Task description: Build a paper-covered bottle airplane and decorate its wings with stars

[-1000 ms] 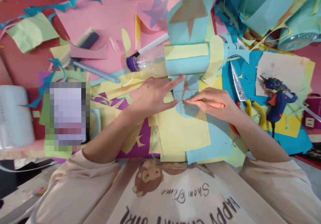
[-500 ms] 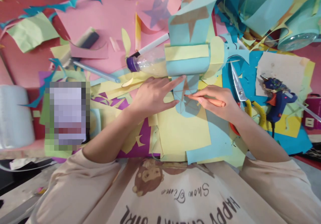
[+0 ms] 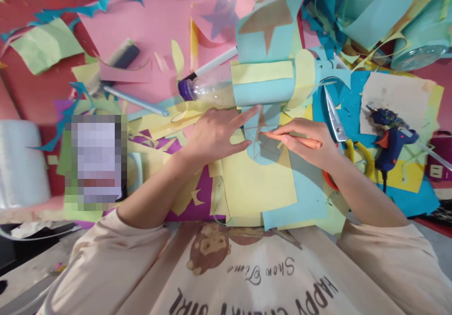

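we had a slim orange pen [image 3: 308, 142] pinched btwn thumb and fingers of our right hand [image 3: 313, 133], digits curled snugly round it, tip at a light-blue round-ended paper flap [image 3: 254, 151]. the flap lay on our side of a clear plastic bottle w/ purple cap [image 3: 212, 90] and a light-blue paper wrap [image 3: 263, 92], over a pale-yellow paper sheet [image 3: 259, 188]. our left hand [image 3: 217, 132] was spread, gripping nothing, index fingertip nr the flap's upper end, thumb tip by its left edge. progress: a thin-lined star outline [image 3: 260, 141] was on the flap, upper point filled brown; other points looked mostly unfilled, tho shadow hid detail on the rt. a big brown star [image 3: 267, 19] beyond the bottle looked fully coloured. we'd judge the small one early on, w/ most filling left.
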The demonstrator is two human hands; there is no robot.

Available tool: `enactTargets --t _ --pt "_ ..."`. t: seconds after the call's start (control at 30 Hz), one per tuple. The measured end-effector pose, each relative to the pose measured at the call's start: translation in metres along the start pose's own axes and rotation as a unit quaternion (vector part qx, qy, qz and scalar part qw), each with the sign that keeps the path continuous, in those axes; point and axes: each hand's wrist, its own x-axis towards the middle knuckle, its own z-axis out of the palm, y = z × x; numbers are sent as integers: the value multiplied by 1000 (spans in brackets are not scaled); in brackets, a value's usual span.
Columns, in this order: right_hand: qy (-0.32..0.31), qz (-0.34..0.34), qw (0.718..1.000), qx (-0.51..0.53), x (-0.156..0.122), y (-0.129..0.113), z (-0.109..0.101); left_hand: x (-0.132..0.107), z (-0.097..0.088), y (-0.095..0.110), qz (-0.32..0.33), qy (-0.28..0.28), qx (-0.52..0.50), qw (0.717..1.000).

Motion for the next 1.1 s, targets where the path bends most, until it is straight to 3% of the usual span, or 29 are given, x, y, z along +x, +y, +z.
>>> enactTargets --t 0.1,0.2,0.27,0.43,0.7,0.97,1.1 --pt "28 8 997 66 -1 1 -2 0 1 0 -1 5 -6 1000" --pt "-3 31 990 137 1 2 -4 0 2 0 -1 9 -11 1000" --pt "-10 36 992 124 3 3 -5 0 2 0 1 10 -11 1000" --pt "74 42 995 48 11 0 -5 0 2 -2 5 13 -12 1000" --pt "-117 105 983 96 28 -1 -5 0 3 -4 24 24 -10 999" --pt "-68 79 989 105 31 11 8 1 4 -4 17 15 -8 1000" --pt "-94 65 990 86 30 14 8 0 3 -4 18 16 -4 1000"
